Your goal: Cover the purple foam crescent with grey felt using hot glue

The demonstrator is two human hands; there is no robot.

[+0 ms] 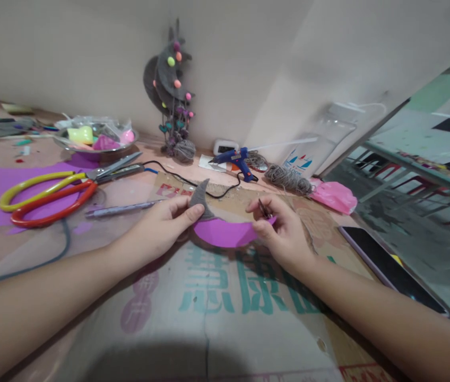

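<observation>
A purple crescent (225, 234) is held between my two hands, above the cardboard. Grey yarn (201, 200) wraps its left horn, up to where the bare purple begins. My left hand (175, 217) pinches the wrapped part between thumb and fingers. At the other end, my right hand (280, 228) has its thumb and fingers closed on the bare purple tip. Something small and dark shows among the right fingers; I cannot make out what it is.
Large scissors (85, 185) and a pen (123, 209) lie left. Behind are a bowl (101, 154), a blue glue gun (231, 156) with its cord, a yarn bundle (288, 179) and a hanging moon ornament (165, 79). A phone (392, 268) lies right, at the table edge.
</observation>
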